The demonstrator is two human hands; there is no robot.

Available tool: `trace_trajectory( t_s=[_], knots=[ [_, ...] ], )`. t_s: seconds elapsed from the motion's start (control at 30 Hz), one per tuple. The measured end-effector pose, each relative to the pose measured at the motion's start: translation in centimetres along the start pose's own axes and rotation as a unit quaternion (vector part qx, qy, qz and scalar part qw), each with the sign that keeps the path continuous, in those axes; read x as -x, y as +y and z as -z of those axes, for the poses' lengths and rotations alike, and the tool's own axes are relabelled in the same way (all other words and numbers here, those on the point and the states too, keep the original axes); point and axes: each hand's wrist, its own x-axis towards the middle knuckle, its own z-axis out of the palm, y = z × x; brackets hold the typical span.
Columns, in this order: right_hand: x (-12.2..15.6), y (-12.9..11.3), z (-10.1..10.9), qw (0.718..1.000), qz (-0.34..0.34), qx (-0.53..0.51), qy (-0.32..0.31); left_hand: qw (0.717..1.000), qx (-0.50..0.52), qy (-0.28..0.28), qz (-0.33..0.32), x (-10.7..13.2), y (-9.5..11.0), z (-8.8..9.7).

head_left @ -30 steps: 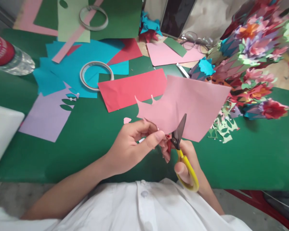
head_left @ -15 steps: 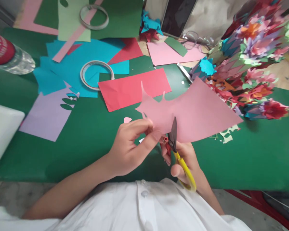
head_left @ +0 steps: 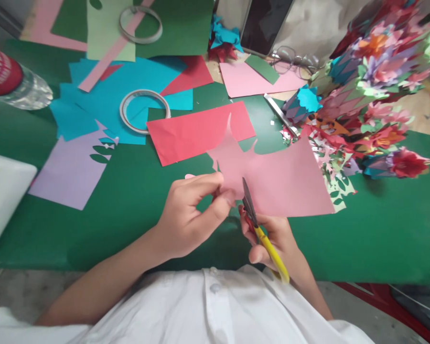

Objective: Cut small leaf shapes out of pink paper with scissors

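Pinching the near left corner of the pink paper sheet (head_left: 283,179), the left hand (head_left: 188,212) sat just left of centre in the frame, thumb and forefinger closed on the paper's lower edge beside the jagged cut-out points. The sheet was held off the green table cover (head_left: 129,200) and stretched from the hands toward the right of the frame, its long axis running roughly left to right, with the cut spikes rising at its upper left end. Both hands met at that same near corner, so neither was clearly nearer; the left gripped the paper itself, while the right hand (head_left: 275,239), directly below the sheet in the lower centre, was wrapped around the yellow handles of the scissors (head_left: 260,224). Their dark blades pointed up and slightly left into the sheet's lower edge, close together, with the tip lying over the pink surface; whether they were fully shut could not be told.

Farther up the frame lay a red paper strip (head_left: 197,131), touching the upper spike of the pink sheet in the picture. A tape ring (head_left: 145,111) rested on blue paper (head_left: 103,100) at upper left, and a heap of paper flowers (head_left: 372,86) filled the upper right.
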Motion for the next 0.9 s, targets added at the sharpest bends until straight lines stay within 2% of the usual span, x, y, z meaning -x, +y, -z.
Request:
trace_trajectory(
  t_s=[0.6,0.9],
  knots=[
    [-0.17,-0.33,0.1,0.999,0.005,0.036,-0.013,1.0,0.008,-0.01,-0.025,-0.06,-0.32,0.4],
    [-0.21,-0.37,0.19,0.999,-0.01,0.04,-0.027,1.0,0.011,-0.026,-0.009,-0.28,0.02,0.82]
  ],
)
